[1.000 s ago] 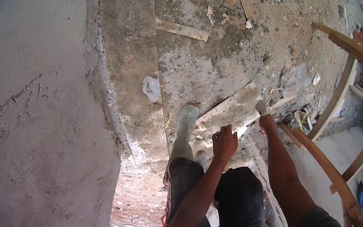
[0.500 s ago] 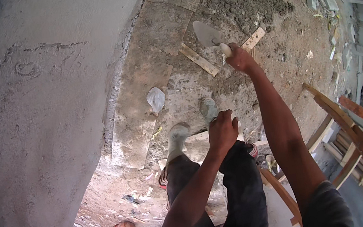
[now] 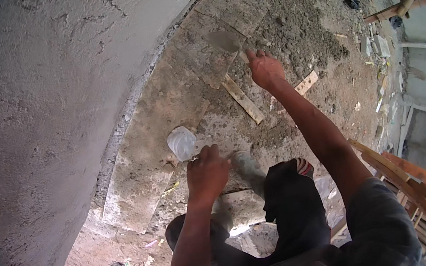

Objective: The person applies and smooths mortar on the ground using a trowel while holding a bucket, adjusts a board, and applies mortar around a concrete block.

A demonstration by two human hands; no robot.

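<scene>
While the right hand [image 3: 268,72] is closed around the handle of a trowel [image 3: 223,41], we see the blade reaching out ahead of it, over the dirty boards [image 3: 148,123] beside the grey wall [image 3: 53,129]; we cannot tell whether the blade touches them. Dark, crumbly mortar [image 3: 312,24] spreads to the right of the blade, and a wooden strip [image 3: 244,101] lies below it. We find the left hand [image 3: 208,173] with fingers loosely bent, near a clear plastic bag [image 3: 182,143], though we cannot tell whether it grips anything
</scene>
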